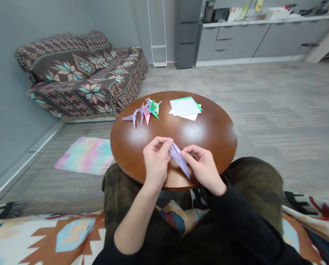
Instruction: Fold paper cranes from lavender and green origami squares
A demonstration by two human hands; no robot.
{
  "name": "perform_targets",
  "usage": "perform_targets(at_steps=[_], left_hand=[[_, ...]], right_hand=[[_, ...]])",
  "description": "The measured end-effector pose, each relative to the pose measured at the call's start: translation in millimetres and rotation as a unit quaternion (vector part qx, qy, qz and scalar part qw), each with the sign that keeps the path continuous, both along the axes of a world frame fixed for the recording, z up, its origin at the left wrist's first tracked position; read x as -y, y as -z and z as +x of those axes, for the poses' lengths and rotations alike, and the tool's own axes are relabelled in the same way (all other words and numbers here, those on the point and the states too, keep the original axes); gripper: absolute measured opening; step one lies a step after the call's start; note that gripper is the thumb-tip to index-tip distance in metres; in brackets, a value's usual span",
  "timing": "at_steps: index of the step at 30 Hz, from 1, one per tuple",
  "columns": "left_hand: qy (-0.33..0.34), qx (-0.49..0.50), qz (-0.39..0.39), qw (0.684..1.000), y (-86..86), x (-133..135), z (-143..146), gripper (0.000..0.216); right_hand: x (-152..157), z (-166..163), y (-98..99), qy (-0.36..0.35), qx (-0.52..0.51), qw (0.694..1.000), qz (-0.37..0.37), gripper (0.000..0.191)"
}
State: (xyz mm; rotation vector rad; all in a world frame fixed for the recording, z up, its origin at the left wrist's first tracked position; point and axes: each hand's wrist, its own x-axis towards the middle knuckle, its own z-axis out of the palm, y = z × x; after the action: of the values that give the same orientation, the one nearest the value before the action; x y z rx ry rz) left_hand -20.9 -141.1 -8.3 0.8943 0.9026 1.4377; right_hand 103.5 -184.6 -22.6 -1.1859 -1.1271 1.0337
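Observation:
A lilac folded paper [180, 160], long and pointed like a partly folded crane, is held between my two hands above the near edge of the round table. My left hand [158, 156] pinches its upper left part between thumb and fingers. On the other side, my right hand [200, 162] is closed, thumb and forefinger at the paper's right edge. One sharp tip points down toward the table's near rim. The fingers hide parts of the paper. Farther back on the left lie several folded paper cranes [145, 112] in lilac, pink and green.
Loose paper sheets [185, 107], white and green, lie stacked at the back right of the brown round table [214, 129]. A patterned sofa [84, 73] stands beyond at left, with a pastel rug [85, 155] on the floor. Grey kitchen cabinets [236, 42] line the far wall.

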Motion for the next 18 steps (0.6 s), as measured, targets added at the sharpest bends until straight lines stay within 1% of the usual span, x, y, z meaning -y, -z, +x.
perform_targets(at_steps=[2,4,5,8,10,15,18], left_hand=[[-0.012,0.002,-0.001,1.0,0.2,-1.5,-1.9,0.018],[-0.003,-0.015,0.005,1.0,0.8,-2.8,-5.5,0.017],[0.018,-0.033,0.008,0.999,1.1,-3.0,-7.6,0.018],[0.119,-0.106,0.015,0.987,2.4,-2.2,-13.3,0.025],[0.151,-0.137,0.02,0.979,3.7,-1.1,-15.1,0.027],[0.142,-0.163,0.032,0.976,6.5,1.0,-13.2,0.029],[0.13,-0.158,0.036,0.978,8.1,3.3,-9.3,0.028]], right_hand=[[-0.2,0.5,-0.4,-0.002,0.002,1.0,0.005,0.023],[-0.5,1.3,-1.5,-0.002,-0.002,1.0,0.007,0.023],[-0.8,1.8,-1.8,-0.002,-0.002,1.0,0.007,0.023],[-1.2,2.7,-0.9,-0.001,0.004,1.0,0.008,0.025],[-0.8,2.8,1.2,-0.003,0.01,1.0,0.015,0.025],[0.7,2.8,4.1,0.009,0.067,0.997,0.025,0.018],[-1.0,3.6,-0.2,0.016,0.068,0.997,0.019,0.014]])
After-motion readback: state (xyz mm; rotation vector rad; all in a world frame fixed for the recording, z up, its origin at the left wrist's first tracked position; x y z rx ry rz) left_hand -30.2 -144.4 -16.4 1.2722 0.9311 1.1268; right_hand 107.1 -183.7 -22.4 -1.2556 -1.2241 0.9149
